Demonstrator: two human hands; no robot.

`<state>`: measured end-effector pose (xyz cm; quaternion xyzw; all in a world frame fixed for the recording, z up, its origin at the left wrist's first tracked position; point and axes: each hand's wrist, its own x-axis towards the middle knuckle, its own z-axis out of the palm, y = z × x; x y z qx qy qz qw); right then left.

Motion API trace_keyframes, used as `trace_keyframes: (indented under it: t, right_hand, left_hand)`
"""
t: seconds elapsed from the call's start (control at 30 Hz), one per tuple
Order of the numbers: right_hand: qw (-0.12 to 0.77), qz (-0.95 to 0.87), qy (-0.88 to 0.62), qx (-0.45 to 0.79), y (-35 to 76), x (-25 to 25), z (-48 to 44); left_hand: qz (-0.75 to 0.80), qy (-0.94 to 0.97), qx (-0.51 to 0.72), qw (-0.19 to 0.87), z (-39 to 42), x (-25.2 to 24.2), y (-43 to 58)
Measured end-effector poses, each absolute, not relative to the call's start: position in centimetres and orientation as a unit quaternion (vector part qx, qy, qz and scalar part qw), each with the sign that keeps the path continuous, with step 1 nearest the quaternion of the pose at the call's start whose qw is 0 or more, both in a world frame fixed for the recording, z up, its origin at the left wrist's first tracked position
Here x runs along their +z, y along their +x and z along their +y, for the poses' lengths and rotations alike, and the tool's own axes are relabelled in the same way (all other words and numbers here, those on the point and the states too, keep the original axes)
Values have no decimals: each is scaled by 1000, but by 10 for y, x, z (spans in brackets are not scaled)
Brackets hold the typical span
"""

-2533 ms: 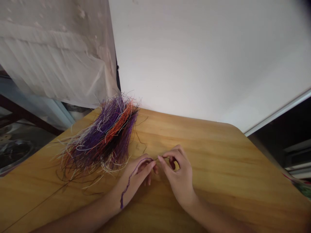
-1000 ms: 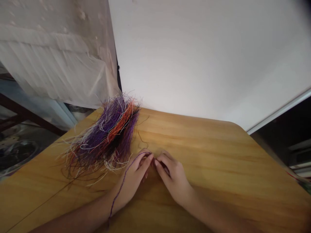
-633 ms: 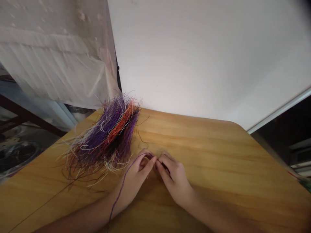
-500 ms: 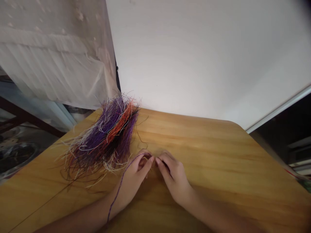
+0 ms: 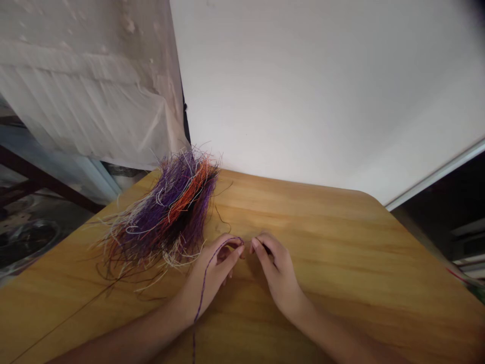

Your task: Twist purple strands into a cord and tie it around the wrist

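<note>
My left hand point(image 5: 216, 265) is closed in a pinch on a thin purple twisted cord point(image 5: 204, 280). The cord loops over the index finger, runs back across the hand and wrist, and hangs down at the bottom edge. Just to the right, my right hand point(image 5: 276, 268) pinches thumb against index finger. A faint thin strand seems to span the small gap between the two sets of fingertips. Beyond my left hand lies a big loose bundle of fibre strands point(image 5: 170, 212), purple, orange, black and pale, with ends sticking out all round.
The wooden table point(image 5: 341, 263) carries everything, with a white wall point(image 5: 303, 91) along its far edge. A pale curtain point(image 5: 94, 96) hangs at the back left. Loose dark strands point(image 5: 223, 217) lie beside the bundle, and one long strand point(image 5: 64, 321) runs to the lower left.
My hands have drawn slightly apart, the right one shifting to the right. Along my left hand and wrist, the purple cord has slid to the right and now hangs off the wrist's inner side.
</note>
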<state>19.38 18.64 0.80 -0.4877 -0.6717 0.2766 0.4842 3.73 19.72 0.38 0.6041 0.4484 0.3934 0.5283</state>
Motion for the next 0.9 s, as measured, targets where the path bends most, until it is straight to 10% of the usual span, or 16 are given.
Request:
trace_keyframes:
  t: [0.9]
  right_hand:
    - [399, -662, -527, 353, 190, 8, 188]
  left_hand:
    - [447, 615, 343, 551, 203, 11, 33]
